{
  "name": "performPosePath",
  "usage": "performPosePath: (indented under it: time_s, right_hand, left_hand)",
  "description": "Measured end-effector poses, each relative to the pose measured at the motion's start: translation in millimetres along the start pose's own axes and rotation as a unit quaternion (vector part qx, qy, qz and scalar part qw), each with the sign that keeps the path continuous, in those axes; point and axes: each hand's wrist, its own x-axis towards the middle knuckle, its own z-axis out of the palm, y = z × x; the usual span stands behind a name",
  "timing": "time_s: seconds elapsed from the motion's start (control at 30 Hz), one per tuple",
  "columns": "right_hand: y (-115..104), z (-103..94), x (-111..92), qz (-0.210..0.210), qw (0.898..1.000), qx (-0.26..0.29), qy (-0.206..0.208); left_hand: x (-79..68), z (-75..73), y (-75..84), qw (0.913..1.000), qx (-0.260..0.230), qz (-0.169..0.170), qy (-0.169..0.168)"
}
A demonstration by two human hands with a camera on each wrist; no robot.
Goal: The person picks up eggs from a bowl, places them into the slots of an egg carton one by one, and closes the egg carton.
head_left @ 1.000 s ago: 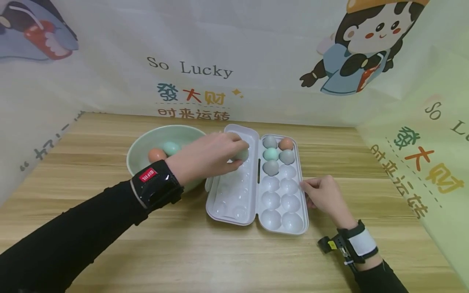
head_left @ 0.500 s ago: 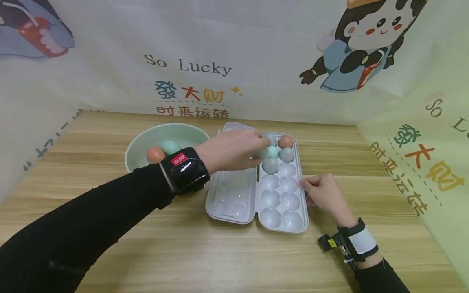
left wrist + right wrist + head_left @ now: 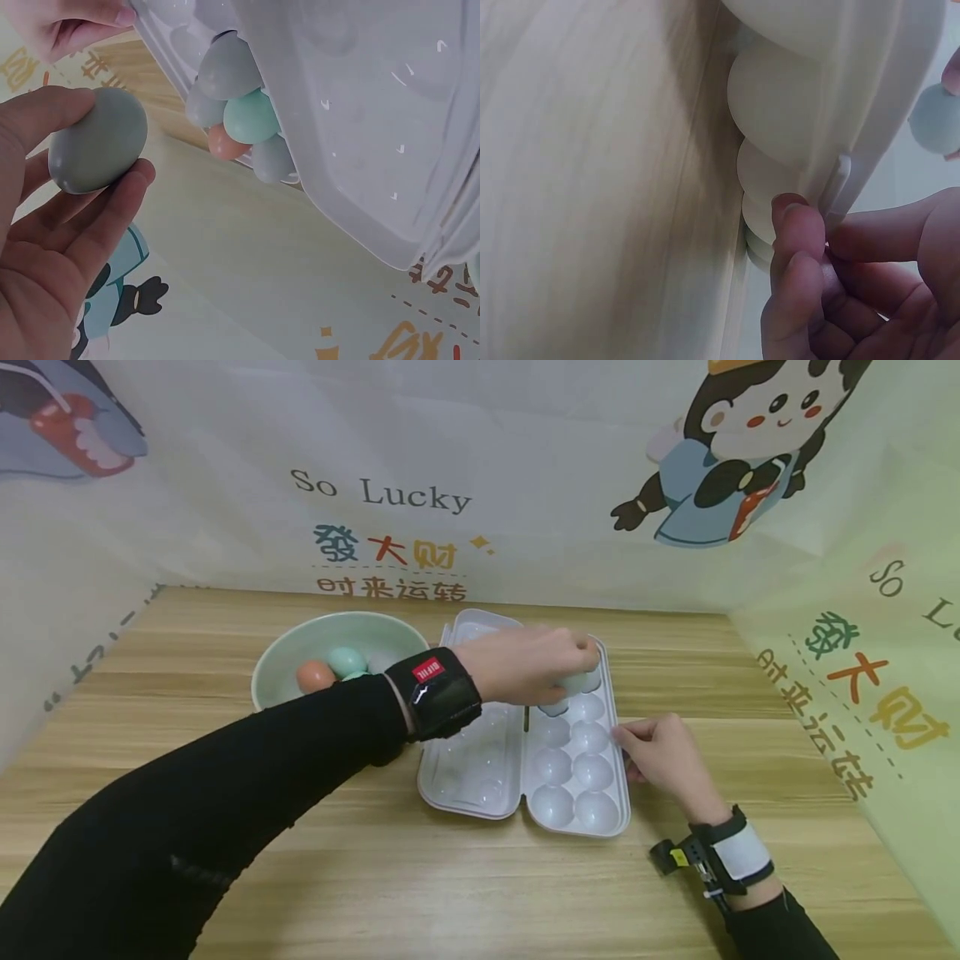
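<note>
My left hand (image 3: pixel 528 664) holds a grey-green egg (image 3: pixel 101 139) between thumb and fingers, above the far end of the white plastic egg carton (image 3: pixel 553 767). The carton lies with its lid (image 3: pixel 468 772) folded out to the left. In the left wrist view, its far cups hold several eggs, among them a pale green egg (image 3: pixel 253 118) and a brown egg (image 3: pixel 227 142); in the head view my left hand covers most of them. At the carton's right edge, my right hand (image 3: pixel 663 756) pinches the rim, thumb above and fingers below.
A pale green bowl (image 3: pixel 390 639) stands behind my left forearm, with a brown egg (image 3: pixel 315 677) and a blue-green egg (image 3: pixel 347 662) showing inside. The wooden table (image 3: pixel 420 893) ends at a printed white backdrop (image 3: pixel 540 460) at the back and sides.
My left hand has carried the egg rightward, from over the lid to over the far cups of the carton. My right hand has stayed at the carton's edge.
</note>
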Motion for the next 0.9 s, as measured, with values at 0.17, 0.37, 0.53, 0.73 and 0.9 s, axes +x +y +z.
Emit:
performPosePath:
  time_s: [0.17,0.37,0.53,0.73,0.9]
  right_hand:
    - [0.4,-0.5,0.7,0.000,1.000,-0.002,-0.003]
    - [1.6,1.0,2.0,0.013,1.000,0.008,-0.009]
    - [2.2,1.7,4.2,0.003,1.000,0.002,-0.005]
    - [2.2,0.2,4.3,0.000,1.000,0.001,-0.005]
    - [3.9,-0.7,3.6,0.010,1.000,0.003,-0.004]
  left_hand:
    - [12.5,5.7,-0.7,0.9998,0.015,0.008,-0.004]
    - [23.4,17.8,-2.8,0.9994,0.027,0.006,-0.022]
    - [32.4,25.9,-6.9,0.9987,0.033,0.008,-0.039]
    - [43.5,33.1,-8.5,0.9962,0.062,0.013,-0.060]
    - [50.8,39.2,-9.3,0.9935,0.077,-0.004,-0.084]
